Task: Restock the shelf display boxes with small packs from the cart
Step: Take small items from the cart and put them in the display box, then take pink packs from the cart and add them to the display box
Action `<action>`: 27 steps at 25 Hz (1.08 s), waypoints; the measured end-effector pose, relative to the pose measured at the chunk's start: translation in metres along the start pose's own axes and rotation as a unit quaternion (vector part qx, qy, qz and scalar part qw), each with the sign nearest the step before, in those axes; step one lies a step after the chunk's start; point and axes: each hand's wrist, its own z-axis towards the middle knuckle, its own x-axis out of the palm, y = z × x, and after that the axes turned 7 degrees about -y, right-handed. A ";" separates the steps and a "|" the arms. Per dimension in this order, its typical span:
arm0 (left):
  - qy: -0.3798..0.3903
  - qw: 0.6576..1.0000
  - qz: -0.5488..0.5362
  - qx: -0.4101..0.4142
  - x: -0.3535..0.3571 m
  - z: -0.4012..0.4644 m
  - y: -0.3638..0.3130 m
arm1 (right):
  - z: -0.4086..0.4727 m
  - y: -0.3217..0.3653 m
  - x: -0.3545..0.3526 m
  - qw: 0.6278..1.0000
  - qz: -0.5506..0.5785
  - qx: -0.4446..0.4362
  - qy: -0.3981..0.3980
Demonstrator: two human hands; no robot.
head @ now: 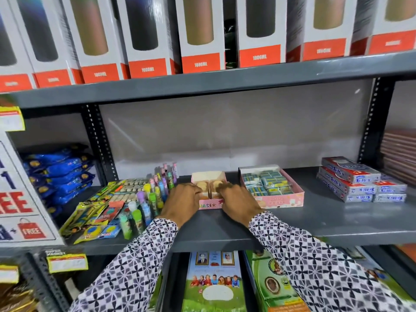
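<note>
While both hands work at the front of the small pink box (208, 176) marked "ERASER", the packs (210, 188) inside it sit just past the fingertips, toward 12 o'clock. The left hand (182, 199) lies at the box's 7 o'clock corner and the right hand (238, 201) at its 5 o'clock corner, about equally near; their fingers curl down over the front packs and touch them, but whether either grip is closed on a pack or only pressing it into place I cannot tell. Two rows of round-printed packs show between the hands, and the box's long axis runs from 6 to 12 o'clock, away from the person, so any pack would slide in along that line. Its back half looks bare, so I judge there is room still to fill.

At 3 o'clock, just beside it, stands a wider pink box (292, 199) nearly full of blue-green packs (265, 183). At 9 o'clock, close to the left wrist, a crowd of upright coloured sticks (153, 197) could tip if the sleeve swings wide. Farther toward 3 o'clock, well apart, is a stack of silver and red cartons (360, 179). All rest on the grey shelf (337, 221). No cart is in view, so fetching more would mean turning away.
</note>
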 end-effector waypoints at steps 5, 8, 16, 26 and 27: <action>-0.034 0.999 -0.008 -0.019 -0.013 -0.047 -0.025 | -0.045 0.011 -0.001 0.999 0.028 0.038 -0.012; -0.101 0.993 -0.057 -0.017 -0.009 -0.120 -0.053 | -0.117 0.016 0.004 0.993 0.029 0.034 -0.108; 0.147 0.974 -0.152 -0.084 0.132 -0.352 -0.105 | -0.366 -0.015 0.120 0.985 0.157 0.059 0.040; 0.475 0.860 -0.144 -0.118 0.378 -0.522 -0.138 | -0.551 -0.067 0.335 0.887 0.149 0.228 0.373; 0.493 0.853 -0.148 -0.086 0.395 -0.532 -0.143 | -0.563 -0.072 0.353 0.871 0.152 0.253 0.393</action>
